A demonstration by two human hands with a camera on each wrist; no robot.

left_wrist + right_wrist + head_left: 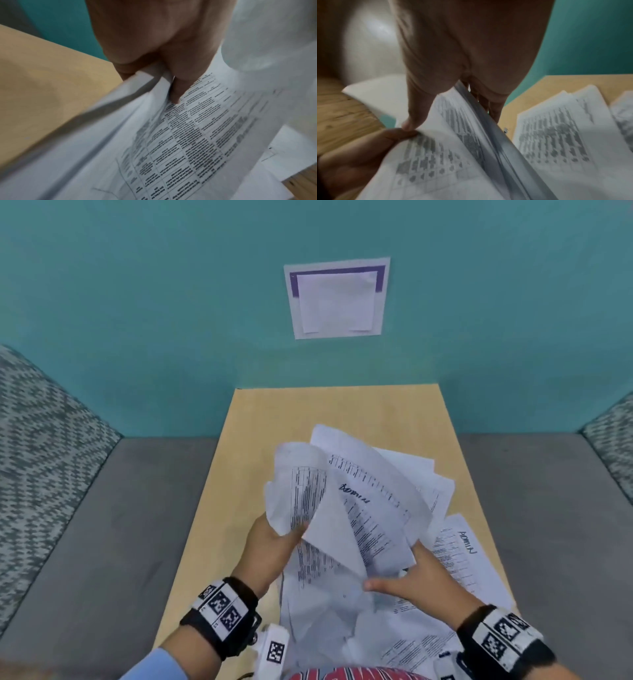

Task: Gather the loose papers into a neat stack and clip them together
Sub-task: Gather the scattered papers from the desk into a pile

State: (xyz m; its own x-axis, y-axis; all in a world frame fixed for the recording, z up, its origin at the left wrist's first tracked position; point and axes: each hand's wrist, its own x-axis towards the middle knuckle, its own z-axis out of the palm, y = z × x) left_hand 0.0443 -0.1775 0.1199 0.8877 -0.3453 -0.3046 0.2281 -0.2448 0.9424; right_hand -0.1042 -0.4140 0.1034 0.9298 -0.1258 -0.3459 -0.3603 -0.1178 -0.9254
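White printed papers (346,508) fan untidily above the worktop (260,419), with one sheet (469,556) lying flat at three o'clock. Left hand (270,546) and right hand (421,573) each pinch the bundle; loosen both grips and tap edges square.

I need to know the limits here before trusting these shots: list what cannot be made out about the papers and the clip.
- Clip: none identifiable in any view; a small speck on the table in the right wrist view is too small to name.
- Sheet count: bundle overlaps itself in the head view.
- Printed text: motion blur, both wrist views.
- Left hand fingers: behind the paper.
- Right hand fingers: under the sheets.
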